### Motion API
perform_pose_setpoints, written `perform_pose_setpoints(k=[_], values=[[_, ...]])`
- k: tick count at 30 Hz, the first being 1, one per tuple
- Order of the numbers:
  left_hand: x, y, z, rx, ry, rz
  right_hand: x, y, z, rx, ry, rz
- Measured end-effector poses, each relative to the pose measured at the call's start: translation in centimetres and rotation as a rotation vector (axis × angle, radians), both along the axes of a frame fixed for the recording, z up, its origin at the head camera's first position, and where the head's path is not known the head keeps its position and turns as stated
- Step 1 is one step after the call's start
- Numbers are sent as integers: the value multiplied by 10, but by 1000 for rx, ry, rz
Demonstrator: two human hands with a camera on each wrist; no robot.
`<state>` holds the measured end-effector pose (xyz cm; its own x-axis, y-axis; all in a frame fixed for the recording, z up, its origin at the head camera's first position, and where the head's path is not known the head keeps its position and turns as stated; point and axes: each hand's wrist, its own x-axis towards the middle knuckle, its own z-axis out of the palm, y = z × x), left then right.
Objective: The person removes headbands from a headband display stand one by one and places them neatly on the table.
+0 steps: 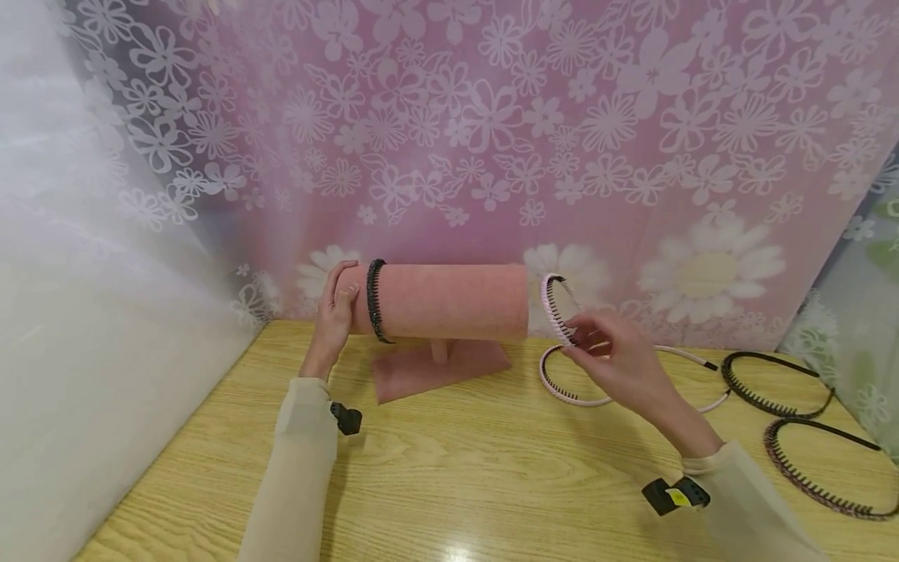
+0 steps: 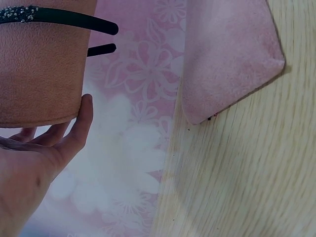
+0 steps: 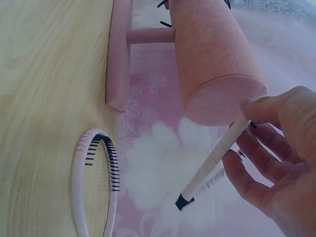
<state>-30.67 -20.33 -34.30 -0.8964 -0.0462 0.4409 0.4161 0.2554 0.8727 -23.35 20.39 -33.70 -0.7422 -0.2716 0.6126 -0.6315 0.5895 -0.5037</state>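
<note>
A pink velvety headband stand (image 1: pixel 453 303), a horizontal cylinder on a flat base, stands against the backdrop. My left hand (image 1: pixel 334 312) grips the cylinder's left end, fingertips along its side in the left wrist view. Just right of that hand, a dark toothed headband (image 1: pixel 374 300) with sparkling stones (image 2: pixel 22 14) sits around the cylinder, its tips sticking out behind. Off the stand's right end, my right hand (image 1: pixel 625 363) pinches a pale pink toothed headband (image 1: pixel 546 303) between thumb and fingers. In the right wrist view this headband (image 3: pixel 212 165) is close to the cylinder's end face, apart from it.
Pale pink toothed headband (image 1: pixel 572 400) lies on the wooden table (image 1: pixel 449 476) below my right hand. Farther right lie a black toothed headband (image 1: pixel 755 404) and a brownish patterned one (image 1: pixel 808 485). A flowered pink curtain (image 1: pixel 449 156) hangs behind; a whitish sheet (image 1: pixel 91 312) borders the left.
</note>
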Motion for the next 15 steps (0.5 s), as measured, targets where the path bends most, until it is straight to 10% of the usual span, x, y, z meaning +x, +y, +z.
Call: perform_pose_setpoints(k=[15], values=[[1, -1, -1, -6, -9, 13, 21, 15, -12, 114, 14, -40]])
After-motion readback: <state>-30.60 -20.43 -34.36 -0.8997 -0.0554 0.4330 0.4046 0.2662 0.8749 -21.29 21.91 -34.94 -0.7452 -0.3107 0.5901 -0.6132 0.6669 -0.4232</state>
